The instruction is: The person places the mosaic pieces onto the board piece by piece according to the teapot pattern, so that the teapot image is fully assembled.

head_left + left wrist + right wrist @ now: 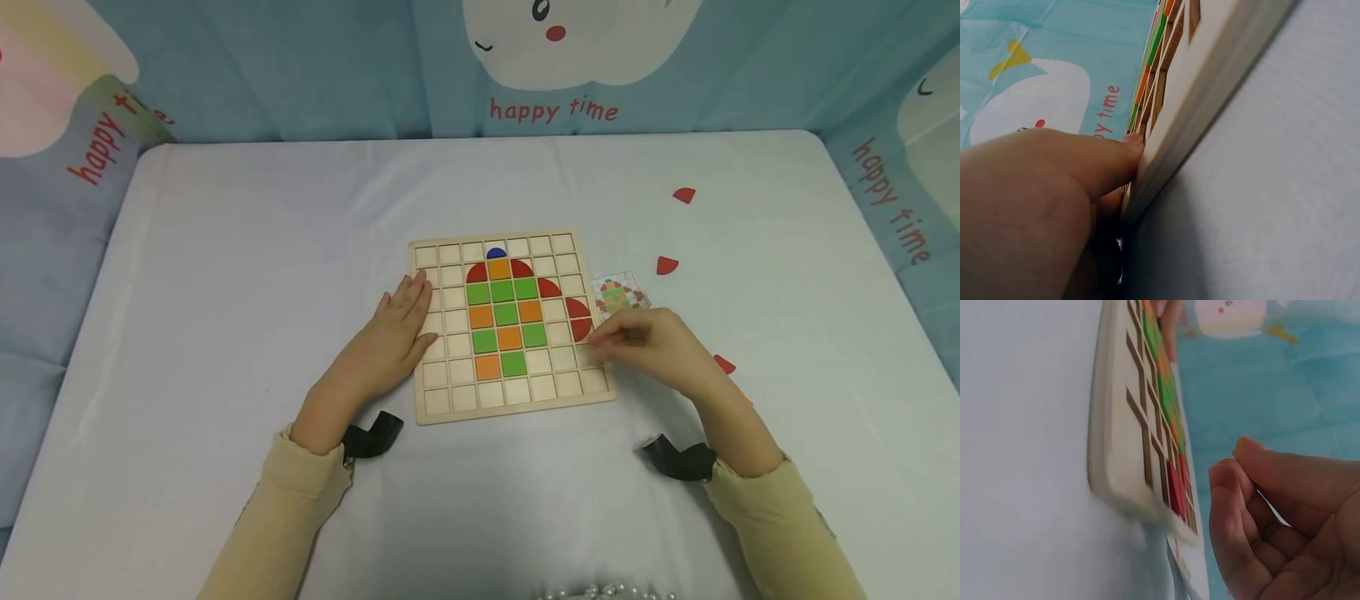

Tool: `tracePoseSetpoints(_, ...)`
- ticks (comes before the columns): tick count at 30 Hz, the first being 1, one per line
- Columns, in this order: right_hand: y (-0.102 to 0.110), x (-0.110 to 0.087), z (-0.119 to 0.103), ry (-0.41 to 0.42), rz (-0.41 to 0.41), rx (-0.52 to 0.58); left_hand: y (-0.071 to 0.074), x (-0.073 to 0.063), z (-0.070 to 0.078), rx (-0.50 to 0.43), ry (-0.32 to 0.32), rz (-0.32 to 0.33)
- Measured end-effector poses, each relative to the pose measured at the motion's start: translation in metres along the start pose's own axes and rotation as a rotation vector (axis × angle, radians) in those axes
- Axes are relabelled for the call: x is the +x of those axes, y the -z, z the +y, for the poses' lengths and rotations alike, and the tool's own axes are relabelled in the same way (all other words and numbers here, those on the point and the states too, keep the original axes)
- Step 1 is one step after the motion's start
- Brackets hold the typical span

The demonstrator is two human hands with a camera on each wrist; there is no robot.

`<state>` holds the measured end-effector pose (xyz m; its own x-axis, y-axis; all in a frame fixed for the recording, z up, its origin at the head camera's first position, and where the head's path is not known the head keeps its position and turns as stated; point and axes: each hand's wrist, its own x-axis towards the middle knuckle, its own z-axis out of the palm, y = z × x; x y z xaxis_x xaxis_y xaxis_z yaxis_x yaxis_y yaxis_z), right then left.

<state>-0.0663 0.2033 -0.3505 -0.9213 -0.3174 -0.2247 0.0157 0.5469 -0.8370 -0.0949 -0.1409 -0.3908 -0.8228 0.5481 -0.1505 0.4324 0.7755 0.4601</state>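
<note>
A square wooden grid board (491, 400) lies on the white table. Green and orange square tiles fill its middle, with a blue half-round tile (496, 252) above them. Red quarter-round tiles sit at the upper corners and step down toward the right edge, the lowest red tile (581, 330) beside my right fingertips. My left hand (382, 346) rests on the board's left edge, fingers extended and thumb on the frame. Over the right edge hovers my right hand (652, 346), thumb and index tips together and the other fingers curled. In the right wrist view no tile shows between them.
A printed pattern card (619, 287) lies right of the board, partly behind my right hand. Loose red tiles lie farther right, such as one red piece (684, 195) at the back. An orange piece (747, 399) peeks out by my right forearm. White beads (607, 592) show at the front edge.
</note>
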Motion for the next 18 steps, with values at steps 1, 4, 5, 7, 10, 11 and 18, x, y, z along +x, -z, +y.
tracePoseSetpoints(1,0.002,-0.003,0.001,-0.005,0.013,-0.001,0.000,0.000,0.000,0.000,-0.001,0.001)
tracePoseSetpoints(4,0.008,-0.011,0.003,-0.017,0.055,-0.029,0.000,0.000,-0.001,0.000,-0.003,0.002)
tracePoseSetpoints(5,0.010,-0.014,0.005,-0.025,0.068,-0.036,0.000,0.000,-0.001,0.000,-0.004,0.002)
tracePoseSetpoints(7,0.013,-0.021,0.008,-0.041,0.090,-0.042,0.000,0.000,0.000,-0.001,-0.004,0.000)
tracePoseSetpoints(10,0.020,-0.031,0.012,-0.075,0.114,-0.055,0.000,0.000,0.000,-0.003,-0.005,0.000)
tracePoseSetpoints(11,0.023,-0.035,0.014,-0.088,0.119,-0.050,0.000,0.000,0.000,-0.003,-0.003,0.001)
tracePoseSetpoints(18,0.039,-0.059,0.024,-0.198,0.166,-0.076,-0.001,0.000,-0.001,-0.012,0.002,-0.002)
